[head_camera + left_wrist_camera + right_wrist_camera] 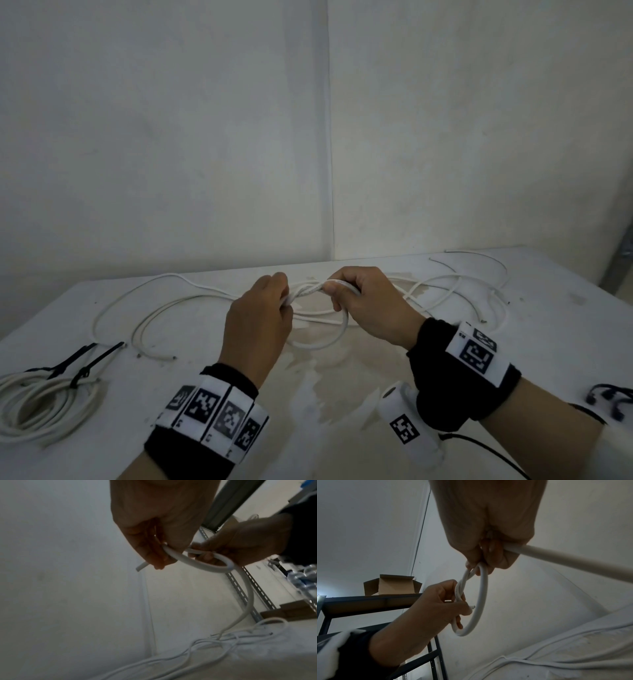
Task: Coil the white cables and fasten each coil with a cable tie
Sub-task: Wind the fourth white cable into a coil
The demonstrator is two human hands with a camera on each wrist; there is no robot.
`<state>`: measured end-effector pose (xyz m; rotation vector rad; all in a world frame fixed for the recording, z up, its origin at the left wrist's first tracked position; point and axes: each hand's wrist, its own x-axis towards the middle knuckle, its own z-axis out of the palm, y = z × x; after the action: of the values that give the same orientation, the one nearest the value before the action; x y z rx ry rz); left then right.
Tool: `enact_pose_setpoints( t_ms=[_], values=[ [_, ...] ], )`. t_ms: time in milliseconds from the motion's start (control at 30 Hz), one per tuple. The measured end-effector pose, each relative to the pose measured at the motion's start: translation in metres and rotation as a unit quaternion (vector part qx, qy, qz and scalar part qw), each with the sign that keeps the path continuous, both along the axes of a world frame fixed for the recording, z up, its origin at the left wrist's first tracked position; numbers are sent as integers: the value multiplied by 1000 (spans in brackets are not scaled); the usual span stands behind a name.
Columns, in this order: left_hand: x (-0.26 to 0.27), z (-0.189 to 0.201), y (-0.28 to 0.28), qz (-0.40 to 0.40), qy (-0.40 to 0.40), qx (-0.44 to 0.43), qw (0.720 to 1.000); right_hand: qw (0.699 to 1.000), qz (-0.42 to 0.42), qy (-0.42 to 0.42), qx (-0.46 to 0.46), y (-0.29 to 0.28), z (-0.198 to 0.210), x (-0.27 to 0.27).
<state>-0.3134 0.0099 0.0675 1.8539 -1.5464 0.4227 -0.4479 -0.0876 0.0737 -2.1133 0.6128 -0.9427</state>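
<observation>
White table [342, 394]: two hands [255, 329] [371, 308] grip one cable loop [320, 342].

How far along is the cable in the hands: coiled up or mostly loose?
Mostly loose. The left hand and right hand hold one small loop of the cable; the rest trails across the table.

Both forearms are bare. Behind the left grip [255, 329] sits a black wrist cuff [205, 431] ringed with white tiles — each printed with a black square-code marker. Behind the right grip [371, 308], a black wrap [445, 387] carries a white coded band [478, 356], a white cylinder [409, 425] with its own marker, and a thin black cable [479, 445].
</observation>
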Motion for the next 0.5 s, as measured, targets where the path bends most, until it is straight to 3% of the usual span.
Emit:
enact_pose_setpoints(
  t_ms=[100, 200, 233, 300, 333, 367, 500],
  values=[
    [2, -1, -3, 18, 56, 48, 997, 1000, -8, -1, 22, -1, -2, -2],
    [5, -1, -3, -73, 224, 61, 970, 998, -2, -14, 61, -3, -3, -8],
    [4, 1, -1, -109, 297, 73, 946, 998, 1, -15, 65, -3, -3, -9],
    [-4, 5, 3, -188, 458, 100, 863, 997, 6, -19, 71, -3, -2, -9],
    [-6, 7, 4, -211, 501, 107, 832, 997, 7, -25, 77, -4, -1, -10],
    [-7, 9, 6, -220, 495, 116, 833, 996, 9, -29, 85, -5, 0, -11],
    [-2, 8, 8, -206, 407, 127, 881, 994, 10, -20, 105, -5, -1, -19]
  ],
)
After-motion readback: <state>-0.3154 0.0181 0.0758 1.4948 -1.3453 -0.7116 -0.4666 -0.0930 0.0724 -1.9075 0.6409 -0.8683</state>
